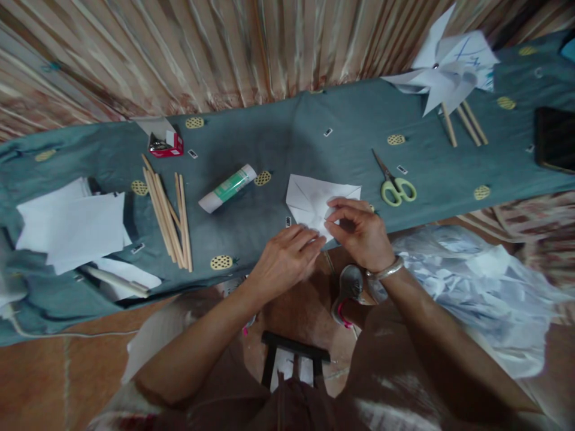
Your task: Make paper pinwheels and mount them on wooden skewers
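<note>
A white folded paper (305, 191) with crease lines meeting near its middle lies at the front edge of the cloth-covered table. My left hand (287, 254) grips its near edge, fingers bent over the paper. Above the middle of the same sheet, my right hand (359, 230) is closed in a pinch, thumb against forefinger; whatever is between those fingertips is too small to make out. Green-handled scissors (392, 184) lie just right of the paper. To the left is a glue stick (227, 188) with a green label.
Wooden sticks (164, 218) lie left of the glue stick, below a red open box (167, 146) of small metallic pieces. White paper sheets (85, 227) are stacked far left. Paper pinwheels (442, 72) and a dark phone (554, 140) are at right. A plastic bag (485, 287) sits below.
</note>
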Tool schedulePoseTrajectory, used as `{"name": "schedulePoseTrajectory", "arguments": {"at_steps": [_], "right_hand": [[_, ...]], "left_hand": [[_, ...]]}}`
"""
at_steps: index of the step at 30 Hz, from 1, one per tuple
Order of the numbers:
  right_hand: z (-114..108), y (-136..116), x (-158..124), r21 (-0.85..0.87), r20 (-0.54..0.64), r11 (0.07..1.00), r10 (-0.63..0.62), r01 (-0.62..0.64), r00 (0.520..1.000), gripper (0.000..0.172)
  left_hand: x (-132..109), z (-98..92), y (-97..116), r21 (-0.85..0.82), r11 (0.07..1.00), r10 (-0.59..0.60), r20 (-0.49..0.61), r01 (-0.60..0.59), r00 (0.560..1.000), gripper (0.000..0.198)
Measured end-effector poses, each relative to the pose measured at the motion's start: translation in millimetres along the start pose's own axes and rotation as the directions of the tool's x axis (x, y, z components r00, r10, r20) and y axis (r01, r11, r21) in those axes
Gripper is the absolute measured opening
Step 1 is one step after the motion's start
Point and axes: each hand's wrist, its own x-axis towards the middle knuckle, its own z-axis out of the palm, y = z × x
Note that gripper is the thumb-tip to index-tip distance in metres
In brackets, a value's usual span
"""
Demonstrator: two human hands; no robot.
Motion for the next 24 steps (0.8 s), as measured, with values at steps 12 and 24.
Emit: {"name": "schedulePoseTrajectory", "arguments": {"at_steps": [12, 24], "right_hand": [[-0.4, 0.4, -0.1, 0.004, 0.006, 1.000, -0.010, 0.010, 1.000, 0.005], [1.4, 0.1, -6.7, -0.058, 0.000, 0.993, -0.107, 0.107, 0.994, 0.017]], "left_hand": [[-0.4, 0.7, 0.9, -0.001, 1.000, -0.001, 0.012, 0.001, 1.000, 0.021], [-1.5, 2.4, 0.2, 0.007, 1.000, 0.001, 0.025, -0.002, 1.000, 0.022]]}}
